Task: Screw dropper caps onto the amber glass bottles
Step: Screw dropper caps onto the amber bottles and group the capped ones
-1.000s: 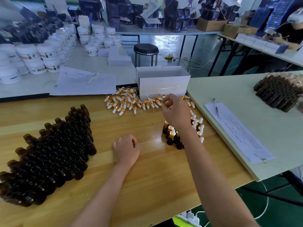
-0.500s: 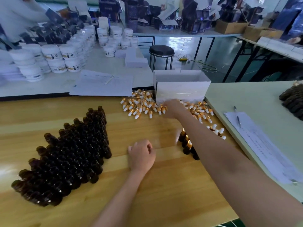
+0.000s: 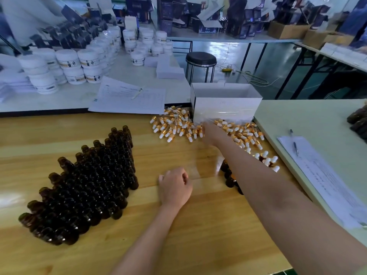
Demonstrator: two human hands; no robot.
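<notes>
A large block of uncapped amber bottles stands on the wooden table at the left. Gold-and-white dropper caps lie in a loose pile in front of a white box. A small group of capped amber bottles stands at the right, partly hidden under my right forearm. My right hand reaches into the cap pile, fingers down among the caps; its grip is hidden. My left hand rests as a closed fist on the table between the two bottle groups, with nothing visible in it.
An open white box stands behind the caps. Printed sheets with a pen lie at the far edge. Another sheet and pen lie on the pale table at right, with dark bottles beyond. White jars fill the back left.
My right hand has gone from above the capped bottles forward into the cap pile. The left fist has stayed in place. The camera has swung a little.
</notes>
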